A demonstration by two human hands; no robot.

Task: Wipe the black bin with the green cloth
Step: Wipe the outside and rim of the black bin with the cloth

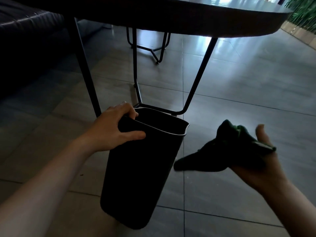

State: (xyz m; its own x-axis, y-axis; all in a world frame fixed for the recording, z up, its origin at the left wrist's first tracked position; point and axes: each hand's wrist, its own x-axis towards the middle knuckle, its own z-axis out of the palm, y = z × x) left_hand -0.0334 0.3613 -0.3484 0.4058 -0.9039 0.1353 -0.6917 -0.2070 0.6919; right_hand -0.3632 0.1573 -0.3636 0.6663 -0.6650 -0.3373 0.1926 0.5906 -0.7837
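The black bin [136, 171] is a tall plastic container, tilted with its open top facing away from me, low in the middle of the view. My left hand [112, 129] grips its near left rim, thumb on the outer wall and fingers curled over the edge. To the bin's right, my right hand [256, 161] holds the crumpled green cloth [227, 151], palm up. The cloth hangs toward the bin but stays apart from it.
A dark table [188, 16] spans the top of the view, its thin black metal legs [198, 77] coming down to the floor just behind the bin. A dark sofa [25, 40] stands at the left. Grey floor tiles [248, 86] stretch to the right, with green plants [304, 11] at the top right.
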